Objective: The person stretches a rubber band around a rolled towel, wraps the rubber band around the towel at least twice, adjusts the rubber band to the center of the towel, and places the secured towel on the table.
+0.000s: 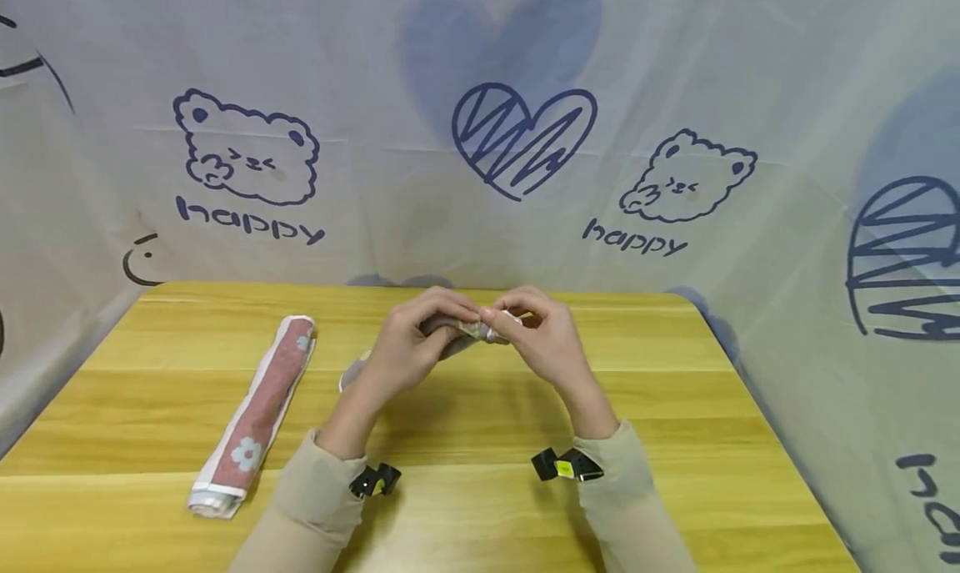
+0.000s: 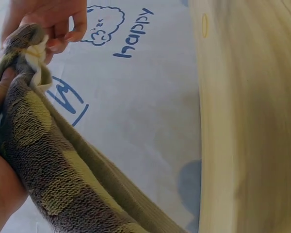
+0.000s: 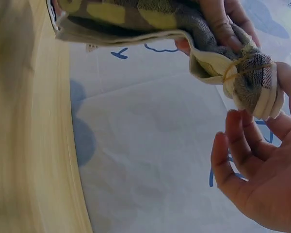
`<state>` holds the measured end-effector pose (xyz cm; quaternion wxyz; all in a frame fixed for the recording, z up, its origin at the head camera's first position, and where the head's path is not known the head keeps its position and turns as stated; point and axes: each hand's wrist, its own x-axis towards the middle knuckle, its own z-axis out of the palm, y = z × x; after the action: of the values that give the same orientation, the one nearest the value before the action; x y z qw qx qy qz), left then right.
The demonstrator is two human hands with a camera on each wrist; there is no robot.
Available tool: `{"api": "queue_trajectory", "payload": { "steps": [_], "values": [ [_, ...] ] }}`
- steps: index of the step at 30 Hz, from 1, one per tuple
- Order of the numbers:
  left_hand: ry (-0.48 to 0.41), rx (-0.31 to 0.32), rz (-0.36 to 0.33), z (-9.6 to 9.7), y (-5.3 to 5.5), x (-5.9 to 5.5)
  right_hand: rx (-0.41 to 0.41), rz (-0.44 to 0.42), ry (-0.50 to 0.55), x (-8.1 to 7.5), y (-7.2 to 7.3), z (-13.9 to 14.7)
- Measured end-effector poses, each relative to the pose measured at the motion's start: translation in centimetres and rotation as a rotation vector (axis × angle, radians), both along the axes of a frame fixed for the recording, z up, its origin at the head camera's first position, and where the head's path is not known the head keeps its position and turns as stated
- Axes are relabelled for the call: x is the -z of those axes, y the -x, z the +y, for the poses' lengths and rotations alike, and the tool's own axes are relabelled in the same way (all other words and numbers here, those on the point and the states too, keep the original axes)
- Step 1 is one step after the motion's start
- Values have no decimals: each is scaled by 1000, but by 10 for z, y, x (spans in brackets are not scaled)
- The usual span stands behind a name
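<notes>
A grey towel with yellow patches and a white edge [image 2: 63, 165] is held up over the table, bunched narrow near one end. My left hand [image 1: 405, 339] grips it just behind the bunched part, and the rest of the towel trails down past that wrist. A thin tan rubber band [image 3: 231, 73] loops round the gathered section, close to the end. My right hand [image 1: 551, 339] pinches the gathered tip between thumb and fingers; in the right wrist view its other fingers [image 3: 240, 145] are spread beneath the tip.
A rolled pink towel with white borders and pale flowers [image 1: 262, 410] lies at the left on the yellow wooden table [image 1: 465, 515]. Behind the table hangs a white cloth [image 1: 390, 173] printed with bears and hearts. Small black devices sit on both wrists.
</notes>
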<state>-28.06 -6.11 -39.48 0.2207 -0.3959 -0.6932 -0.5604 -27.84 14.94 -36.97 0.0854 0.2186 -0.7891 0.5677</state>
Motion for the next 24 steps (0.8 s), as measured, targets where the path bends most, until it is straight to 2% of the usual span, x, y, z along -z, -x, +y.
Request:
{"api": "queue_trajectory", "payload": {
  "steps": [5,10,17,20,22,24],
  "values": [
    [-23,-76,64,0,3,4,3,50,-43,-2,-1,-2],
    [-28,-83,81,3,3,3,-25,26,-45,-5,-2,-1],
    [-71,-111,114,8,0,-1,-145,-45,135,-5,-3,4],
    [-94,-132,129,10,-2,-2,-181,-50,191,-6,-4,7],
    [-104,-137,121,11,-3,-3,-207,-37,218,-6,-4,8],
    [-111,-138,83,12,-5,-5,-232,-19,233,-7,-3,10]
  ]
}}
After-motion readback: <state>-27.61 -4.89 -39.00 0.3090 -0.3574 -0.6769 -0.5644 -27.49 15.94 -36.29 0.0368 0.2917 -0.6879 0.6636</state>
